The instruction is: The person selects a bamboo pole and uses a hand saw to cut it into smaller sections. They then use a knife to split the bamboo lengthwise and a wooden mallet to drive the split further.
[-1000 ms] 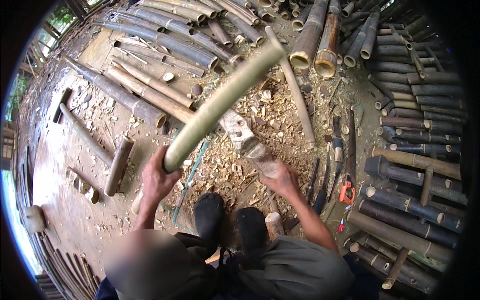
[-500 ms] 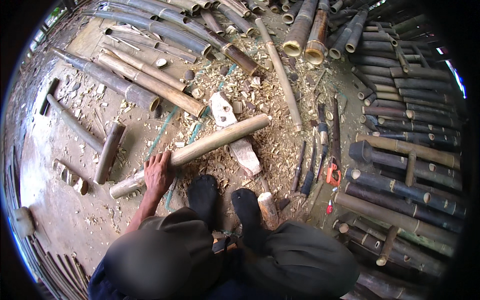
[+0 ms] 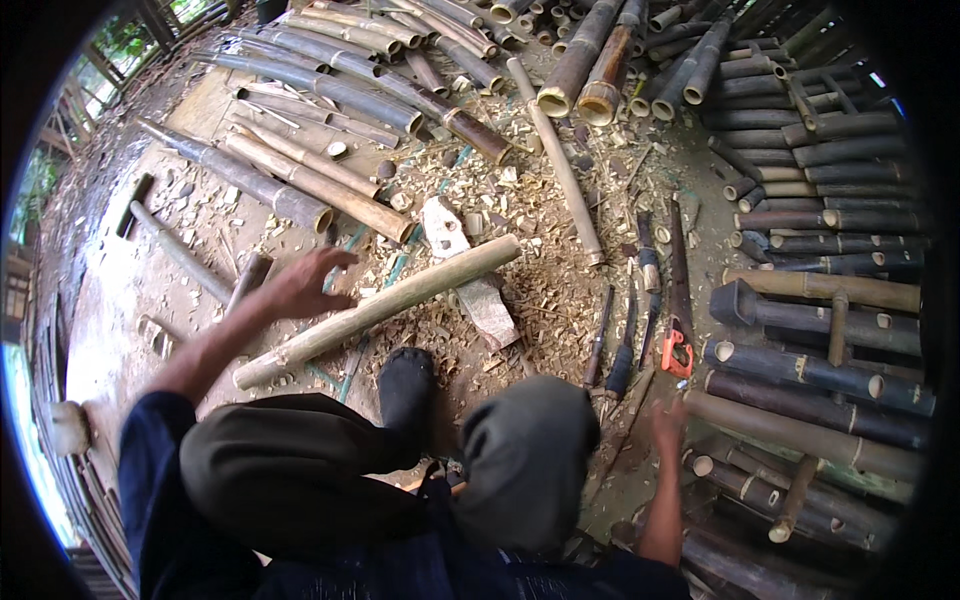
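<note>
A pale, smooth bamboo pole (image 3: pixel 390 310) lies slantwise before me, its right part across a whitish wooden block (image 3: pixel 488 312). Above the pole's left half hovers my left hand (image 3: pixel 308 284), fingers apart and holding nothing. My right hand (image 3: pixel 668 428) is low on the right, just below the orange handle of a saw (image 3: pixel 677 354) and apart from it. Its fingers are blurred, so their state is unclear. Left of the saw lie a dark-handled blade tool (image 3: pixel 620 368) and a slim dark tool (image 3: pixel 598 340).
Wood chips (image 3: pixel 440 320) cover the ground around the block. Dark bamboo lengths (image 3: pixel 800 375) are stacked along the right. More poles (image 3: pixel 290 195) lie far left, near a long-handled mallet (image 3: pixel 180 250). A thin pole (image 3: pixel 555 160) points away from me. My bent knees (image 3: pixel 530 450) frame the near side.
My left hand has let go of the bamboo pole and lifted off it. My right hand has come into view at the lower right. My right knee has shifted, covering a wooden stub.
</note>
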Tool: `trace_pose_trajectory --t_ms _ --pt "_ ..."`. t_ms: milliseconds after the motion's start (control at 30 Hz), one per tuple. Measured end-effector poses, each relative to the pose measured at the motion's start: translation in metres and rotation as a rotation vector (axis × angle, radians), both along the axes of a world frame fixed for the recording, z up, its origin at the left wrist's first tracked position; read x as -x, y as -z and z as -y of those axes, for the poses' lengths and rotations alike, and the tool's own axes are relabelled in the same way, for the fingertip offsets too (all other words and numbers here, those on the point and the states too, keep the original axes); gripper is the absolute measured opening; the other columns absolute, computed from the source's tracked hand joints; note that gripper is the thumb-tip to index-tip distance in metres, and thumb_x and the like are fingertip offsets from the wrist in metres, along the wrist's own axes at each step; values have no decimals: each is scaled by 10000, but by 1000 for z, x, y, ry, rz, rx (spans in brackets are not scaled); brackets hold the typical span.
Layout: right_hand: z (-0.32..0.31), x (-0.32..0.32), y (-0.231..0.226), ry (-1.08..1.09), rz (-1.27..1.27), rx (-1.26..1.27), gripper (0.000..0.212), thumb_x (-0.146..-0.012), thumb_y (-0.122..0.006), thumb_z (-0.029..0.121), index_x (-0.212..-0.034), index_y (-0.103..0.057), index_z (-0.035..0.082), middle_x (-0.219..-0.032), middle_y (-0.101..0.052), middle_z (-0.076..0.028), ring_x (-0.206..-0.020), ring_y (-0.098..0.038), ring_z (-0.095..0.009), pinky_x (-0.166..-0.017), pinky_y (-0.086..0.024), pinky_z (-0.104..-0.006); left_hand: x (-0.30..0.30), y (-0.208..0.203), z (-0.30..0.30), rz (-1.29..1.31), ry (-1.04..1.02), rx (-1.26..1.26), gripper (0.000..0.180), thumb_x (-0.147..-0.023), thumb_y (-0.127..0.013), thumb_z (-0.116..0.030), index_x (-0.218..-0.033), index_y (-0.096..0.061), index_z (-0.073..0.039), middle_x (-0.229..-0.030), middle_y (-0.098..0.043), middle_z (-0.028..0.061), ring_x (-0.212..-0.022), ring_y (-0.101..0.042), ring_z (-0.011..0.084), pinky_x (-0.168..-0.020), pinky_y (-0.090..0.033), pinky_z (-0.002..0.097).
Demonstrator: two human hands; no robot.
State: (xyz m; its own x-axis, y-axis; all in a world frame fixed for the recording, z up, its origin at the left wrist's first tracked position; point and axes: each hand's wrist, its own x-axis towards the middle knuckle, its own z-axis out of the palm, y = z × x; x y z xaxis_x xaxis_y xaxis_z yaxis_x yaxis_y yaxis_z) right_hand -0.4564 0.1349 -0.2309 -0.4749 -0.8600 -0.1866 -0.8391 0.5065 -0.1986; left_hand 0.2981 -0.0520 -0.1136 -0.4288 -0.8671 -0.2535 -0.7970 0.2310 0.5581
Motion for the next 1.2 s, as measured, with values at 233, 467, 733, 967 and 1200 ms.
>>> trace_pose_trajectory --t_ms 233,467,733,967,1200 --pt "114 72 41 -68 -118 -31 494 -939 -645 336 -1361 -605 84 -1542 -471 -274 -1451 -433 -424 -1157 -387 -533 167 30 75 85 -12 -12 707 -834 -831 -470 -1373 -624 -62 -1378 -594 180 -1334 -507 347 -1107 -447 527" --pt "127 92 60 -269 -45 160 248 -912 -654 256 -993 -645 22 -982 -673 -190 -1012 -661 -343 -941 -501 -488 275 131 74 171 -373 249 623 -663 -887 -412 -1171 -687 -113 -1315 -630 73 -1427 -418 288 -1153 -323 589" --pt "137 -66 -116 146 1380 836 296 -911 -566 99 -1184 -648 19 -1140 -586 -44 -836 -555 -126 -718 -538 -276 253 136 40 279 -354 161 781 -652 -897 -443 -1348 -654 -185 -1412 -609 51 -1473 -391 279 -1188 -304 612" --pt "87 -83 -142 -3 1396 1034 478 -979 -519 137 -1396 -481 -92 -765 -420 1 -744 -429 -111 -676 -386 -283 269 120 49 185 -302 188 605 -686 -856 -450 -1157 -717 -96 -1296 -662 111 -1468 -392 331 -1188 -288 615" --pt "83 -244 -194 -452 809 1038 574 -1024 -417 443 -1077 -586 -104 -830 -605 -158 -756 -594 -237 -781 -569 -444 254 142 52 158 -262 197 643 -722 -872 -479 -1185 -710 -64 -1346 -626 142 -1471 -386 330 -1205 -290 671"
